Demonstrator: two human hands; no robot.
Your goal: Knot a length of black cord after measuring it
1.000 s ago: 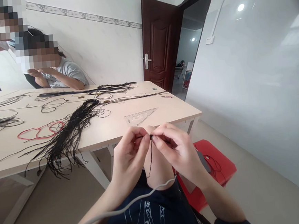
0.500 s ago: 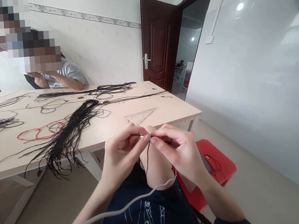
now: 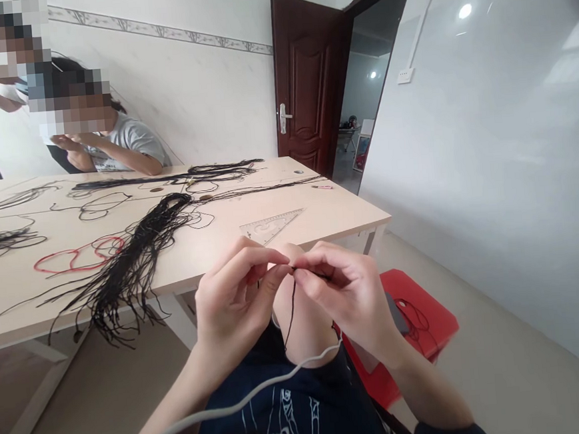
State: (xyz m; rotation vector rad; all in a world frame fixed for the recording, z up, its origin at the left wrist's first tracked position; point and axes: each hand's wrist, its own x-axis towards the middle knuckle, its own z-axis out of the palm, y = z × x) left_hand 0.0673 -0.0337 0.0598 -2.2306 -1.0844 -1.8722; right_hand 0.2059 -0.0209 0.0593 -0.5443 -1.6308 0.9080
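Above my knee, my left hand (image 3: 242,291) and my right hand (image 3: 342,283) meet fingertip to fingertip. Both pinch a thin black cord (image 3: 290,314) between thumb and forefinger. One end of the cord dangles below the fingertips toward my lap. The exact spot where the fingers grip is small, and I cannot make out whether a knot is there. Just beyond my hands, a clear triangular ruler (image 3: 273,226) lies flat on the table. Left of it spreads a thick bundle of black cords (image 3: 142,255), its loose ends hanging over the table edge.
A pale table (image 3: 212,250) carries a red cord loop (image 3: 77,260) and more black cords (image 3: 166,178). On my right stands a red stool (image 3: 426,300) with cord on it. A white cable (image 3: 225,412) crosses my lap. Two people are across the table, near an open door (image 3: 311,75).
My left hand's fingers have shifted and lifted slightly at the pinch. The dangling cord has swung a little to the right. My right hand stays almost in place.
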